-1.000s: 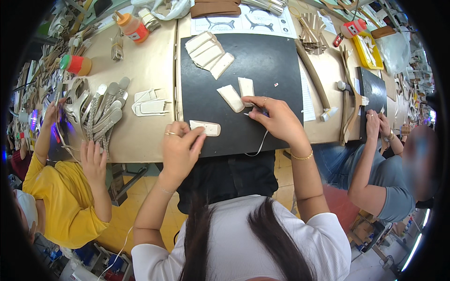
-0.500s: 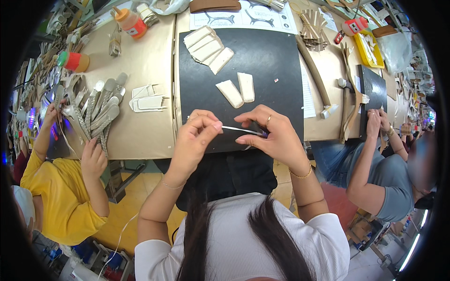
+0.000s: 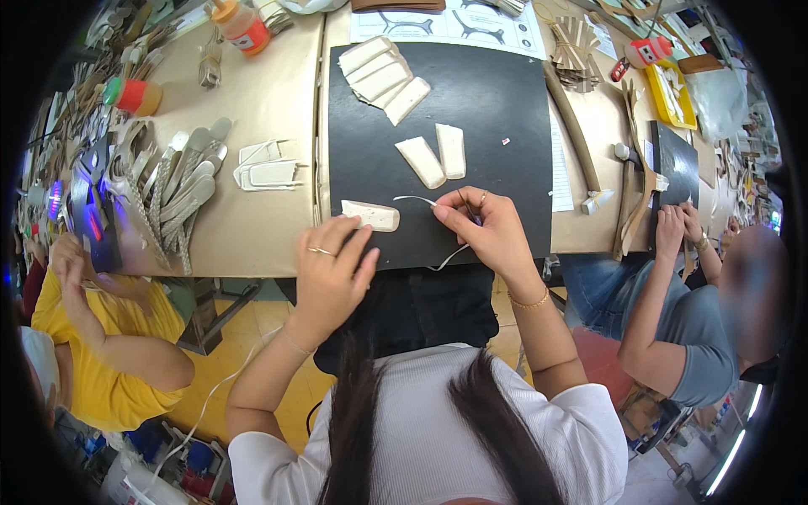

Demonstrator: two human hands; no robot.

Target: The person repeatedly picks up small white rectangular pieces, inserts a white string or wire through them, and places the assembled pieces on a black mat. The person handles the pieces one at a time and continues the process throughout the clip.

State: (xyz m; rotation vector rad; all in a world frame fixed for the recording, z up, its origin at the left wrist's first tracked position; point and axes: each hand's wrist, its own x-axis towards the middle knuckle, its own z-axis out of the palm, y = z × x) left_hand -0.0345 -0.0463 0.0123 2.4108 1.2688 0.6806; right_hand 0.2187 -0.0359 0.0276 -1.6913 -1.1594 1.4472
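A cream piece (image 3: 376, 216) lies flat on the black mat (image 3: 497, 93), the fingertips of the left hand (image 3: 326, 257) laid on its near edge, thumb clear. A white cord (image 3: 412, 199) is pinched in the right hand (image 3: 490, 225), its tip left free just beside the piece; the hands are apart. The piece is best held lightly against sliding, and the cord gripped close to its tip. Farther out, two similar pieces (image 3: 421, 162) lie on the mat, which is carried by the worktop (image 3: 252, 231).
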